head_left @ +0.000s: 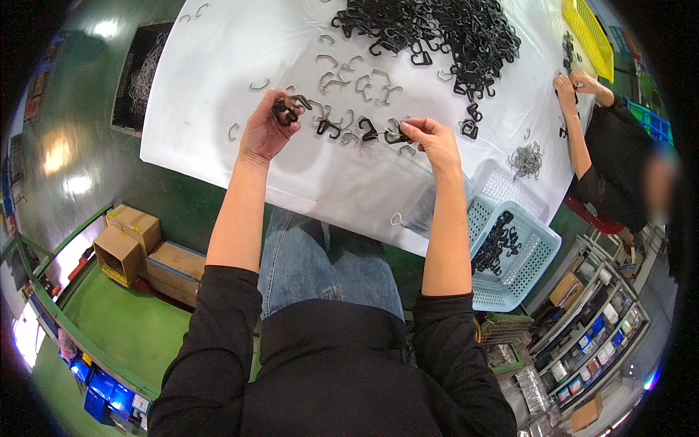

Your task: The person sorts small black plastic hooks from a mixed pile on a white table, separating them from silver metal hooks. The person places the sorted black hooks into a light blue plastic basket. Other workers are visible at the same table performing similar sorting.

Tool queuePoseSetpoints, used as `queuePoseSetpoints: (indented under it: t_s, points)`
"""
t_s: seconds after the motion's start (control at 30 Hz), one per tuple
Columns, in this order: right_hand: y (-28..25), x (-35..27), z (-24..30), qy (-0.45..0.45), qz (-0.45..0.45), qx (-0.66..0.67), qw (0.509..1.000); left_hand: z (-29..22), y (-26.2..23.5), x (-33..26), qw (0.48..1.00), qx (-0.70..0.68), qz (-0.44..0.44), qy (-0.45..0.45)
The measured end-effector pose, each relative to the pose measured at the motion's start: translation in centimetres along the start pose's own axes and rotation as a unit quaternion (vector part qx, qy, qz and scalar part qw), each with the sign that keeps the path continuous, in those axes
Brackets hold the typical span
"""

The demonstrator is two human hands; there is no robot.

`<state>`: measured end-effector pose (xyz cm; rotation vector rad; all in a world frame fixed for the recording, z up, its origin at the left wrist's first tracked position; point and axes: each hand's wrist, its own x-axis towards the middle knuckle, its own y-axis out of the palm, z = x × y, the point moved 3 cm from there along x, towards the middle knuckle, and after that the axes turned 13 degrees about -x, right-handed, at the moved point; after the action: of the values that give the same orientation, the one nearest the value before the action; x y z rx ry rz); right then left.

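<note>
My left hand is closed around a few black plastic hooks, raised over the white-covered table. My right hand pinches a black hook between thumb and fingers, close to the table surface. Between the hands lie two more black hooks, one a dark hook and the other a loop-ended hook. Bent metal wire clips are scattered just beyond them. Whether a wire clip is fitted to the hook in my right hand is too small to tell.
A big heap of black hooks covers the far side. At my right, a light blue basket holds black hooks. A pile of wire clips lies near a co-worker's hands. A yellow basket stands at the far right.
</note>
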<state>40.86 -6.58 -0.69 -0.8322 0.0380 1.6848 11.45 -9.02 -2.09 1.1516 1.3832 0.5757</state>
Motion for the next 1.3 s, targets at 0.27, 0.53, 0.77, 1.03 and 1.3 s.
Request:
queuePoseSetpoints:
  t_s: [0.27, 0.53, 0.77, 1.03, 1.3]
  points:
    - [-2.2, -2.7, -1.6, 0.063, -0.084, 0.095, 0.99, 2.1, 0.9, 0.1, 0.735, 0.653, -0.129, 0.13]
    - [-3.6, -3.8, -2.9, 0.036, -0.075, 0.233, 0.969, 4.2, 1.6, 0.1, 0.527, 0.841, 0.026, 0.122]
    - [-0.1, -1.3, 0.4, 0.115, 0.068, 0.233, 0.963, 1.5, 1.6, 0.5, 0.743, 0.665, -0.026, -0.076]
    - [6.7, 1.6, 2.4, -0.065, -0.052, -0.456, 0.886, -0.3, 3.1, 0.0, 0.988, 0.142, 0.031, -0.043]
    - [3.1, 1.3, 1.8, 0.05, 0.004, -0.076, 0.996, 1.1, 3.4, 7.4, 0.692, 0.701, -0.139, 0.105]
